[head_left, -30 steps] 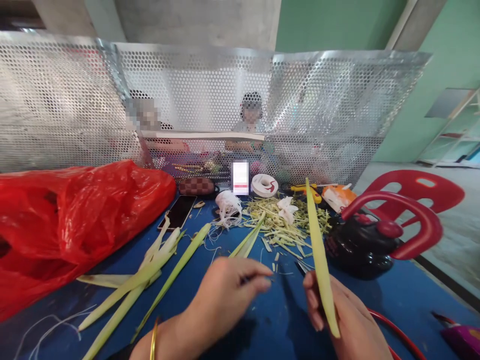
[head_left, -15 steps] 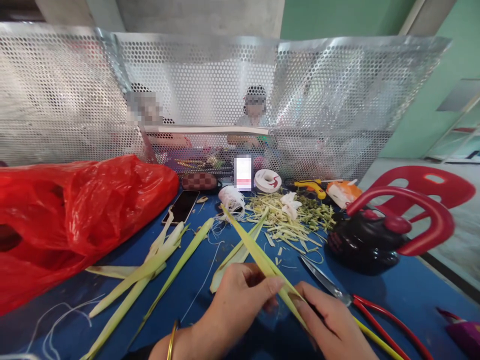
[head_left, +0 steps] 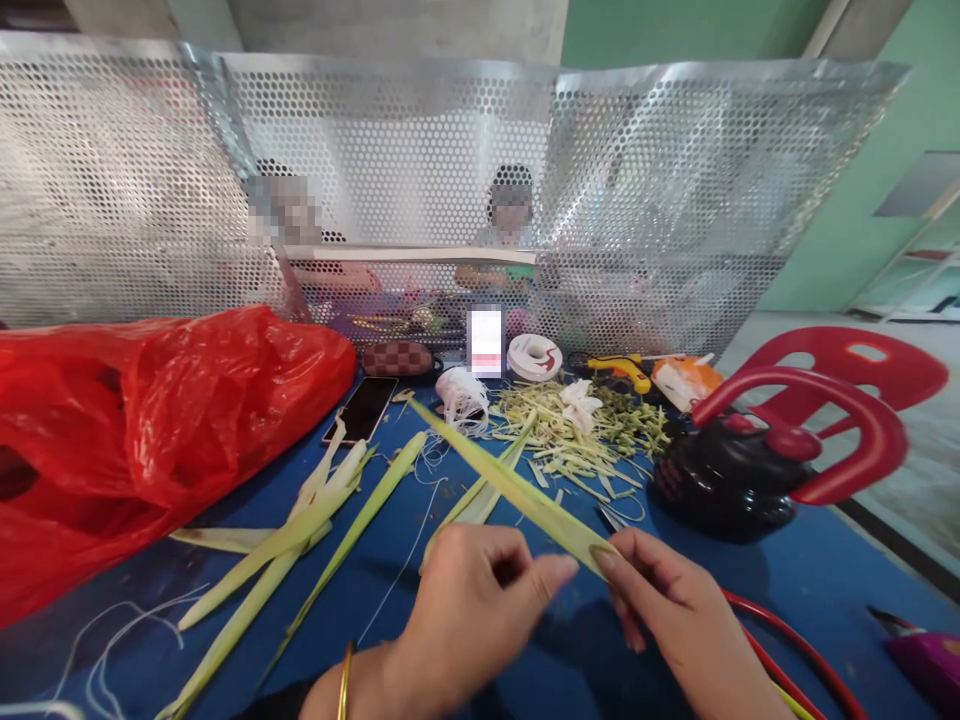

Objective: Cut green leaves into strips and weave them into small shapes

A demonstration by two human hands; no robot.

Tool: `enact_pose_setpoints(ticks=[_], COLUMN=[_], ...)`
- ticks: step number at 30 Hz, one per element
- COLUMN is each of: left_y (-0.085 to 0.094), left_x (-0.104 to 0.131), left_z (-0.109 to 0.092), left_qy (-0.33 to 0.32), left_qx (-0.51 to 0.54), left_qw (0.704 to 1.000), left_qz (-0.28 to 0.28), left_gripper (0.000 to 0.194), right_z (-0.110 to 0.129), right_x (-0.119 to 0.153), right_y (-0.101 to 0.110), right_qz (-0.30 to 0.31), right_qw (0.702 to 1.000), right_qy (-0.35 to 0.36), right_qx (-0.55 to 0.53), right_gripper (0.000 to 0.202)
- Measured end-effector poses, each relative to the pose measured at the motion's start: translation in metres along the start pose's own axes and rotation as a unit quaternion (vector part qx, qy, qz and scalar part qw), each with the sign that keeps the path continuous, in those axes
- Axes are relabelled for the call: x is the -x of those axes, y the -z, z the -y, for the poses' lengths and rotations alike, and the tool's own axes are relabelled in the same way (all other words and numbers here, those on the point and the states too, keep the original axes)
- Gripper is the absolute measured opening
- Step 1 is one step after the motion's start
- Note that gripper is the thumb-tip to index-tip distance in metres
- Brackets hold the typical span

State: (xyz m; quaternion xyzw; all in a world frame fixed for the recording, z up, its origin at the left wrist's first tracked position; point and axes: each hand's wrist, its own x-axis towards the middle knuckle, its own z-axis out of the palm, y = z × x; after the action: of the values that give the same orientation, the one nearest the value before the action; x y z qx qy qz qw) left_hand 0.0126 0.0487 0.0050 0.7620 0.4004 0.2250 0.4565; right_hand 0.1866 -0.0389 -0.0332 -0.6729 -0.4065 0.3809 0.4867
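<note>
A long pale-green corn husk (head_left: pixel 517 490) slants across the middle, its narrow tip toward the thread spool. My right hand (head_left: pixel 675 610) pinches the near, wider end between thumb and fingers. Just left of that grip is my left hand (head_left: pixel 480 600), fingers curled, thumb stretched out apart from them, and nothing visible in it. Under the held piece lies another husk (head_left: pixel 484 500). More husks (head_left: pixel 300 540) are spread on the blue table (head_left: pixel 397 620) to the left. Red-handled scissors (head_left: pixel 780 630) lie partly hidden behind my right hand.
At left bulges a red plastic bag (head_left: pixel 187 430). A phone (head_left: pixel 365 408), checked pouch (head_left: pixel 397 358), white thread spool (head_left: pixel 461 395), ribbon roll (head_left: pixel 534 357) and cut husk scraps (head_left: pixel 562 440) lie farther back. A black kettle (head_left: pixel 727 480) stands right. Behind the perforated screen (head_left: pixel 420 150) are people.
My left thumb has come off the husk and that hand has shifted slightly left. My right hand has risen with the husk, whose tip has swung left.
</note>
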Motion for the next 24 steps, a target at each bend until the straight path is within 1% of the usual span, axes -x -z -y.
enact_pose_setpoints(ticks=[1,2,3,4,5,6,8,10,11,12,14,16,17,21,22,24], left_y=[0.001,0.002,0.003,0.004,0.005,0.004,0.002,-0.001,-0.002,-0.002,-0.001,0.001,0.001,-0.004,-0.006,-0.008], left_x=[0.004,0.007,0.008,0.009,0.009,0.007,0.005,0.004,0.003,0.003,0.003,0.003,0.002,0.0,-0.001,-0.004], left_z=[-0.002,-0.005,-0.007,-0.009,-0.01,-0.01,-0.008,-0.004,-0.003,-0.002,-0.003,-0.004,-0.004,0.0,0.002,0.004], left_qy=[-0.08,-0.17,-0.236,-0.28,-0.305,-0.308,-0.279,-0.22,-0.187,-0.152,-0.088,-0.032,-0.012,0.036,0.045,0.069], left_qx=[-0.077,-0.136,-0.19,-0.232,-0.265,-0.288,-0.296,-0.269,-0.249,-0.227,-0.186,-0.154,-0.135,-0.017,0.011,0.053], left_qw=[0.994,0.976,0.952,0.931,0.914,0.907,0.913,0.933,0.944,0.957,0.975,0.985,0.988,0.991,0.99,0.987], left_qz=[-0.019,-0.03,-0.041,-0.042,-0.033,-0.016,0.047,0.097,0.106,0.103,0.079,0.065,0.069,0.128,0.136,0.132], left_gripper=[0.042,0.034,0.023,0.017,0.017,0.016,0.014,0.019,0.021,0.022,0.022,0.022,0.022,0.021,0.022,0.025], right_z=[0.0,0.0,0.001,0.002,0.002,0.004,0.005,0.006,0.006,0.006,0.005,0.003,0.002,0.004,0.007,0.013], right_x=[0.001,0.002,0.003,0.005,0.006,0.007,0.008,0.009,0.009,0.01,0.01,0.01,0.01,0.011,0.011,0.01], right_y=[0.001,0.001,0.0,0.0,-0.001,-0.002,-0.002,-0.001,-0.001,0.0,0.002,0.002,0.002,-0.002,-0.002,0.002], right_qz=[-0.003,0.001,0.007,0.014,0.021,0.029,0.044,0.047,0.044,0.036,0.013,0.001,0.002,0.029,0.035,0.048], right_qw=[1.0,0.998,0.996,0.992,0.987,0.983,0.975,0.971,0.97,0.969,0.969,0.971,0.972,0.978,0.978,0.973], right_qy=[0.014,0.032,0.054,0.079,0.104,0.126,0.153,0.166,0.17,0.173,0.171,0.16,0.153,0.13,0.128,0.136], right_qx=[0.022,0.047,0.073,0.097,0.117,0.134,0.157,0.167,0.17,0.172,0.178,0.18,0.179,0.158,0.159,0.181], right_gripper=[0.036,0.033,0.03,0.028,0.027,0.026,0.026,0.023,0.022,0.021,0.024,0.028,0.03,0.03,0.031,0.034])
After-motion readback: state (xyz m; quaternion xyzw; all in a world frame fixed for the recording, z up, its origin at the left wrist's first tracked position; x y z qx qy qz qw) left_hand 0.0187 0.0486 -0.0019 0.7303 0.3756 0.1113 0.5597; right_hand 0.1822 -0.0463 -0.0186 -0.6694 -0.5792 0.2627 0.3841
